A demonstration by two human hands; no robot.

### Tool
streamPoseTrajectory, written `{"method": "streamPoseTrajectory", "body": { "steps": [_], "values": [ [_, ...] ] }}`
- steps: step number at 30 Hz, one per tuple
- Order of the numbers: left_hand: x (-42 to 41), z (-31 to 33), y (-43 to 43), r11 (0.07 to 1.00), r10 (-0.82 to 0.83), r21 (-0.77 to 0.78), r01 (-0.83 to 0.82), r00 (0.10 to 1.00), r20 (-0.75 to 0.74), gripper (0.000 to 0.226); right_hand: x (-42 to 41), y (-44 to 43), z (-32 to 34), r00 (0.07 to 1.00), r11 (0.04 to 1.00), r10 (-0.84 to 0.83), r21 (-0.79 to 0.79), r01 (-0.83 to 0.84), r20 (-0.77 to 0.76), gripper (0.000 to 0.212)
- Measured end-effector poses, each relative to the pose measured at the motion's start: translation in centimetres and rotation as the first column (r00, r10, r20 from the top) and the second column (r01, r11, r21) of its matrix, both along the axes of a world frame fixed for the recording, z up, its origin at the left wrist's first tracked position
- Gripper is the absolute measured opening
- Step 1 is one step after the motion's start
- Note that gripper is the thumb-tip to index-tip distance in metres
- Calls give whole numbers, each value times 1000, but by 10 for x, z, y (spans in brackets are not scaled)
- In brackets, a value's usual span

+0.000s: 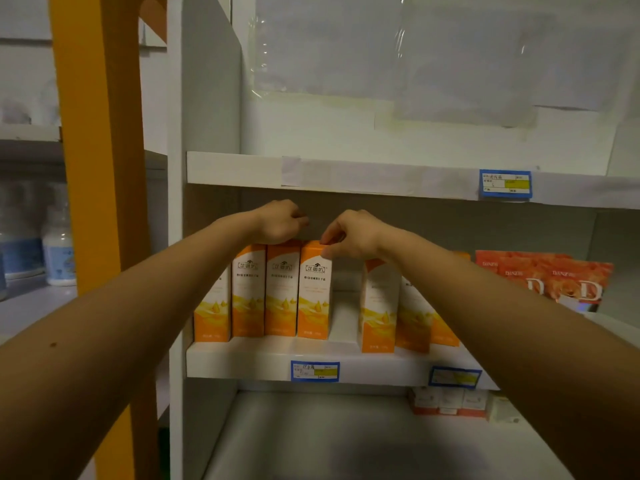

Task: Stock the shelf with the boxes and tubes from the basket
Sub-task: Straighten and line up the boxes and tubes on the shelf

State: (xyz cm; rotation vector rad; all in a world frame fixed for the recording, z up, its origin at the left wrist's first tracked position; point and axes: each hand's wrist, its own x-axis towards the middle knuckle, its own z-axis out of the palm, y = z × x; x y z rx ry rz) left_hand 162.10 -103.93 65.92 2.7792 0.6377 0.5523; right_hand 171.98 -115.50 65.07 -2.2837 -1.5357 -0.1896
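Orange boxes (pixel 282 289) stand seven on the shelf (pixel 249 362); both hands (pixel 280 221) pinch their tops.

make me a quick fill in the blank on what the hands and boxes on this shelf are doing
1. The right hand pinches the top of an orange and ____ box.
2. The left hand rests on top of the boxes to that box's ____.
3. The red packets stand at the ____ end of the same shelf.
4. The price tags have ____ borders.

Missing words: white; left; right; blue
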Motion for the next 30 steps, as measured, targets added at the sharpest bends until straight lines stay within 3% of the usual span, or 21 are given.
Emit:
{"method": "streamPoseTrajectory", "body": {
  "steps": [6,16,22,25,30],
  "values": [
    [0,2,-9,996,-25,87,22,999,34,40,0,-10,0,999,1000,6,8,-7,47,45],
    [22,-3,-46,966,-198,175,190,980,29,37,20,-74,18,986,997,-53,-52,62,160,39],
    [33,0,-55,954,-274,89,286,954,-121,31,24,-86,11,987,993,-14,-114,33,162,27],
    [32,-1,-54,955,-278,42,292,939,-204,30,23,-89,13,985,991,-3,-135,27,171,31],
    [30,2,-51,967,-249,17,253,960,-126,31,25,-85,8,985,989,-7,-146,33,173,39]
  ]
}}
